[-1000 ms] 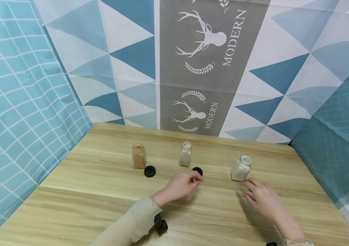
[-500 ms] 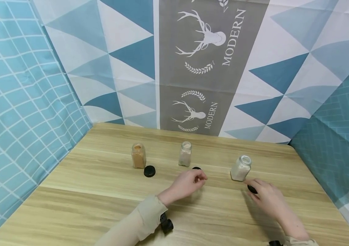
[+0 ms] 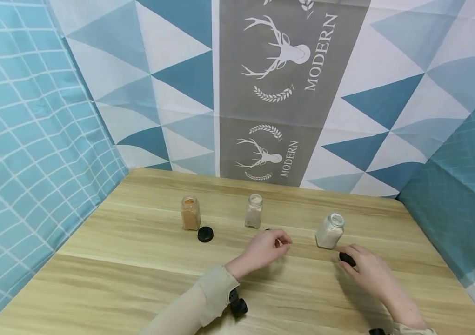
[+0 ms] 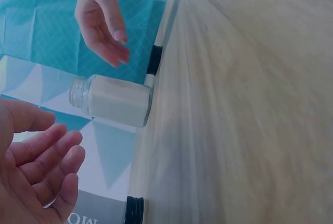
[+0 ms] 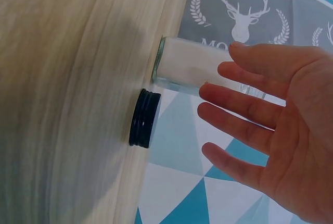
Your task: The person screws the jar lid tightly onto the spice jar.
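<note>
My left hand (image 3: 265,250) hovers over the middle of the table, fingers loosely bent and holding nothing. Mostly hidden behind it is a black lid, which shows in the left wrist view as a black lid (image 4: 134,210) lying on the wood. On the right, an uncapped glass jar (image 3: 330,231) of white powder stands upright. Beside that jar another black lid (image 5: 145,119) rests on the table. My right hand (image 3: 367,270) is spread just above this lid, and in the right wrist view nothing is between its fingers.
An uncapped jar of orange-brown powder (image 3: 190,214) stands at the left, a black lid (image 3: 205,234) in front of it. At centre back is an uncapped jar of pale powder (image 3: 254,212). Patterned cloth (image 3: 187,93) hangs behind the wooden table (image 3: 137,274).
My left hand has drifted right, covering more of the middle lid. My right hand has shifted slightly right, and the lid beneath it has come into sight.
</note>
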Tool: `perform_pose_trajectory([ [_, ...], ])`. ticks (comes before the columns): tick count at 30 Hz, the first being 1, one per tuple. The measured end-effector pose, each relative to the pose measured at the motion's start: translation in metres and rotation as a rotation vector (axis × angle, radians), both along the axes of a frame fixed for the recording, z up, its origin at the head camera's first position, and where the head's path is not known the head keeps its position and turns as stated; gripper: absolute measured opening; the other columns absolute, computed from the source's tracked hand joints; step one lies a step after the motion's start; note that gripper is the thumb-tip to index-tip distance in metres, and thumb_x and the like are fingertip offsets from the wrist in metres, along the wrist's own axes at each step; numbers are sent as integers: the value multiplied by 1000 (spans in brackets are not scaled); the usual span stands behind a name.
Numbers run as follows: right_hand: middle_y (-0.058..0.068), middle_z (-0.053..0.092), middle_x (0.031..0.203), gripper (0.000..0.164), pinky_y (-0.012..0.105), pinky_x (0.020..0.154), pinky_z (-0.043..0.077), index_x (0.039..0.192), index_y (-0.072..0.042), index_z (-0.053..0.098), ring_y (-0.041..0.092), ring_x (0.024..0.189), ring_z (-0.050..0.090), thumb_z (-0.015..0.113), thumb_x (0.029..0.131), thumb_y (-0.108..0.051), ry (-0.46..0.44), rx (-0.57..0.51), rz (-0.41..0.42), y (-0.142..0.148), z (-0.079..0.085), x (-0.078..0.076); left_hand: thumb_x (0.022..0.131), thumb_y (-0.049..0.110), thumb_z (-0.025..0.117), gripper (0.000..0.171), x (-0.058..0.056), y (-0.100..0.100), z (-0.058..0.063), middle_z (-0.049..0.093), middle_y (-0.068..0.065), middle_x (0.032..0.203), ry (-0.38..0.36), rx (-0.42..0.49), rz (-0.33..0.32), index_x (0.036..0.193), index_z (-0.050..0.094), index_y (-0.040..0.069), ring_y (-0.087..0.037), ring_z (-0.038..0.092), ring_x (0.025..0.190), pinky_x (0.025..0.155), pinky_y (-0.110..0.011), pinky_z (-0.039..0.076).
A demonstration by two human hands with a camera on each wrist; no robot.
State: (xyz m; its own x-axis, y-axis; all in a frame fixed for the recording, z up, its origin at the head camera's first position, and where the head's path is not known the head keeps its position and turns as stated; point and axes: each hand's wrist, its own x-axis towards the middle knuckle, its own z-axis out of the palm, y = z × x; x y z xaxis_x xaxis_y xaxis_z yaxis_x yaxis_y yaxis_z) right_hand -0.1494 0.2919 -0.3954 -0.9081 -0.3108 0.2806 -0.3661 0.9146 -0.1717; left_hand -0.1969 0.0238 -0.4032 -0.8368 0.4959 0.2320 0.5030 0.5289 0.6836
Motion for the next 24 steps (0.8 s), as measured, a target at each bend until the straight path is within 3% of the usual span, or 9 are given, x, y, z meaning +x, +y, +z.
perform_pose_trajectory([
  [8, 6, 63, 101, 32, 44, 67, 50, 109, -9, 63, 27, 88, 62, 69, 79, -18, -38, -12, -2, 4, 0, 0, 86, 20, 60, 11, -4, 9, -2, 64, 10, 80, 26, -7, 2, 94, 66, 16, 5, 51, 68, 61, -11, 42],
  [16, 6, 63, 100, 32, 42, 62, 50, 109, -10, 64, 27, 86, 62, 70, 78, -16, -40, -14, -13, 6, -1, -2, 86, 20, 62, 16, -1, 18, 0, 64, 6, 88, -44, 36, 4, 99, 65, 11, 4, 51, 70, 61, -11, 43],
  [20, 6, 63, 100, 34, 36, 58, 48, 109, -9, 63, 25, 83, 62, 71, 76, -14, -47, -19, -14, 7, -1, -2, 86, 20, 62, 20, -2, 21, -1, 64, 4, 92, -50, 38, 1, 103, 63, 11, 3, 53, 73, 65, -11, 44],
  [24, 7, 64, 96, 37, 38, 60, 49, 106, -9, 64, 26, 83, 63, 75, 71, -10, -35, -20, -9, 9, -2, -3, 86, 21, 62, 26, -3, 22, -4, 64, 3, 98, -58, 13, -14, 109, 61, 11, -1, 56, 80, 69, -12, 44],
])
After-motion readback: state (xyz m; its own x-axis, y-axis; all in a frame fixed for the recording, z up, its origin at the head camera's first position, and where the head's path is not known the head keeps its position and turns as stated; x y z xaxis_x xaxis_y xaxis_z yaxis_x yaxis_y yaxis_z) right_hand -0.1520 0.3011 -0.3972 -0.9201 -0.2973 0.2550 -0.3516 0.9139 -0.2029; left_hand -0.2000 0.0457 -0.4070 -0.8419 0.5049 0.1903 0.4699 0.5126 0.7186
